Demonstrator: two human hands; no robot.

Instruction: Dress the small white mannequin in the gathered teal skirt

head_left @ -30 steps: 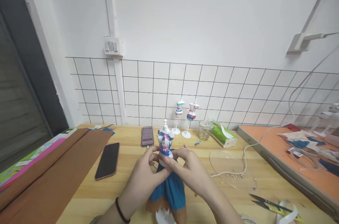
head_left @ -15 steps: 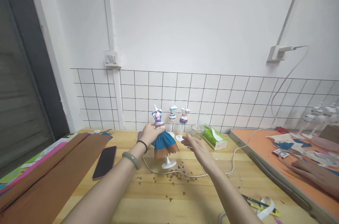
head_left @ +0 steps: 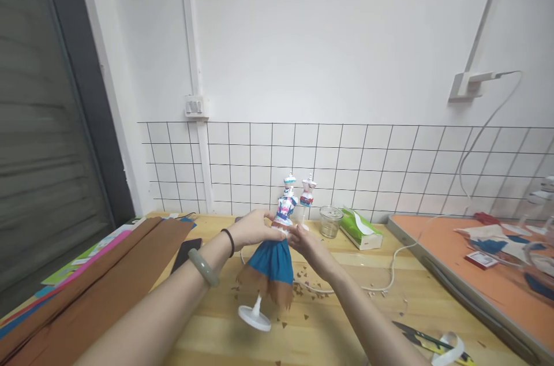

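Observation:
My left hand is closed around the waist of a miniature dress form with a white, blue and pink patterned bodice. The form wears a blue skirt with a jagged brown hem. It is tilted, and its round white base is off the table, toward me. At the right side of the waist, the fingers of my right hand are pressed together on the skirt's top edge. My palms hide part of the waistband. Behind stand two more miniature dress forms, one with a red band, the other partly covered.
Brown scraps and a white cable lie on the wooden table. A clear jar and green tissue pack stand behind right. Brown fabric and a phone are left; scissors lie front right. An orange table adjoins.
The dress form has been lifted and tilted, its base swinging toward me. My right hand has come in from the right to its waist. The co-worker's hand at right is out of view.

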